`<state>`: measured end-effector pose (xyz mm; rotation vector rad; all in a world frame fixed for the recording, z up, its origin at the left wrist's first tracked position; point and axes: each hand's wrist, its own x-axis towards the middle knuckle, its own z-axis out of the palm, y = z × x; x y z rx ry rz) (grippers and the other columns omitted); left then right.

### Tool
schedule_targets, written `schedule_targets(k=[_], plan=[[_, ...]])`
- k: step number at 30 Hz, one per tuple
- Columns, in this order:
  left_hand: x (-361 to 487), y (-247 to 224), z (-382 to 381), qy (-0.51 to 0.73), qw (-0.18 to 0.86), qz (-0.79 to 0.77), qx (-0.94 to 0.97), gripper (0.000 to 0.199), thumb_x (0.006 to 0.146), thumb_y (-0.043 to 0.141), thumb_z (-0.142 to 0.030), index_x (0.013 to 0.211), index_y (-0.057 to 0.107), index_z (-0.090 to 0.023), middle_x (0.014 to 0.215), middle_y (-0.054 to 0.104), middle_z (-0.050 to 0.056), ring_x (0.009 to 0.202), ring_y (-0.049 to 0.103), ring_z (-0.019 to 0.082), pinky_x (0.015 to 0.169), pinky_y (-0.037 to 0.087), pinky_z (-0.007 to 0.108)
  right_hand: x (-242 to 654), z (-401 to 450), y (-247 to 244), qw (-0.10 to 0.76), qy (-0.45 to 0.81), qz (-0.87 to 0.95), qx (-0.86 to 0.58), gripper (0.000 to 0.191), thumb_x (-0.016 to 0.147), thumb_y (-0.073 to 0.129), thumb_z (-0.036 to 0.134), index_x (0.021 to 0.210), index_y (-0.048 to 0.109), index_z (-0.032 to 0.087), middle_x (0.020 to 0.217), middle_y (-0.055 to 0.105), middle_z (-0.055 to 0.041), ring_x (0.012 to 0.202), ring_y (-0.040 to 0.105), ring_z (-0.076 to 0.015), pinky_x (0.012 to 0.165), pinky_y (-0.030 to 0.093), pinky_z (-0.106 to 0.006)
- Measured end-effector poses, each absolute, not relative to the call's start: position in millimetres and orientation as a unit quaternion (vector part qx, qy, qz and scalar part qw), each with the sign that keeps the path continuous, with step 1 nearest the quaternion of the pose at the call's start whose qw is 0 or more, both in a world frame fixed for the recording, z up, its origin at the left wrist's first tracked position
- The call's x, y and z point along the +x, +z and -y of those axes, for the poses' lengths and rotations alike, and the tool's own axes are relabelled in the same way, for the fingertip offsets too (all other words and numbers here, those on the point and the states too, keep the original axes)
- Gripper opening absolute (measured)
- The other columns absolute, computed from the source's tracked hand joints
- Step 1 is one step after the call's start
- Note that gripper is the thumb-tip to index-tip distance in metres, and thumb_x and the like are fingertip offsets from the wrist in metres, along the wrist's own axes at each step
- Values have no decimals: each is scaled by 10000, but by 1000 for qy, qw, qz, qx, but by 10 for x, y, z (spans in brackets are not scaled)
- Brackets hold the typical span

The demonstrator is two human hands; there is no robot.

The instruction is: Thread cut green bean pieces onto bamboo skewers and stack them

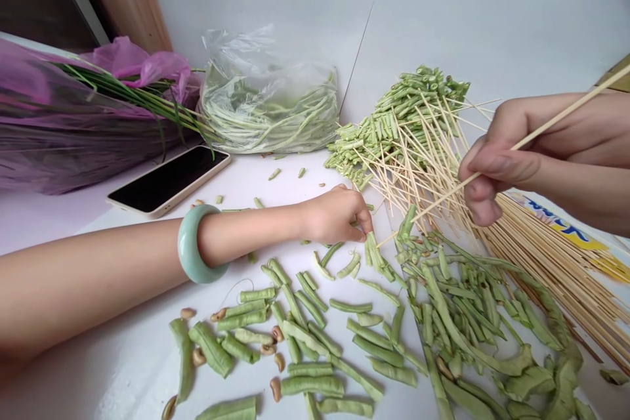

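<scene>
My left hand (339, 216) pinches a small bunch of cut green bean pieces (375, 252) between its fingers, and a pale jade bangle (197, 243) circles that wrist. My right hand (497, 164) grips a long bamboo skewer (556, 121), whose thin end slants down and left to near the bunch. Behind the hands lies a heap of skewered bean pieces (408, 118). Loose bean pieces (305, 335) and brown beans (275, 388) are scattered below my left hand. A larger pile of split pods (467, 321) lies below my right hand.
A bundle of bare skewers (551, 262) rests on a printed box (561, 230) at the right. Farther back are a clear bag of long beans (270, 105), a phone (167, 180), and green stalks in purple plastic wrap (63, 118), all on a white table (88, 236).
</scene>
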<state>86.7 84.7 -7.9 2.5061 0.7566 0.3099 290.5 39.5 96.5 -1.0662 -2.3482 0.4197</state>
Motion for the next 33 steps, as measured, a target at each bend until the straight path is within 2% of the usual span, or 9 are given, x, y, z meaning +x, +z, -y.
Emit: schedule_targets(k=[6,12,17,27,33], plan=[[863,-91,-874,124,244,-282,919,79,755,701,-120,807,752,-153,902,736,39,896,651,173,925,395,262,2894,-341,936,289,134,853,-413,248,897,590,288,651,588,262,561,621,18,490,604,-121,408,497,-301],[866,-82,-893,122,254,-288,915,72,744,704,-105,779,752,-145,923,732,47,900,652,171,873,425,236,2941,-405,974,247,156,868,-402,228,897,588,303,672,601,272,596,643,16,519,627,-128,402,501,-298],[851,-84,-892,119,272,-297,908,82,737,704,-100,794,757,-127,939,732,62,874,655,172,838,448,235,2924,-406,988,252,176,865,-396,243,909,571,254,668,604,266,593,639,25,528,622,-108,420,506,-267],[846,-108,-926,118,297,-307,896,95,723,723,-127,810,759,-134,934,734,58,882,662,179,833,466,227,2954,-428,980,267,166,866,-388,194,886,604,276,694,620,256,614,648,-4,555,655,-158,434,551,-329],[842,-113,-932,115,306,-310,893,112,716,733,-120,825,759,-122,947,733,70,903,663,185,836,469,227,2950,-428,965,271,159,866,-389,201,882,609,297,685,622,258,607,650,7,560,657,-148,451,560,-311]])
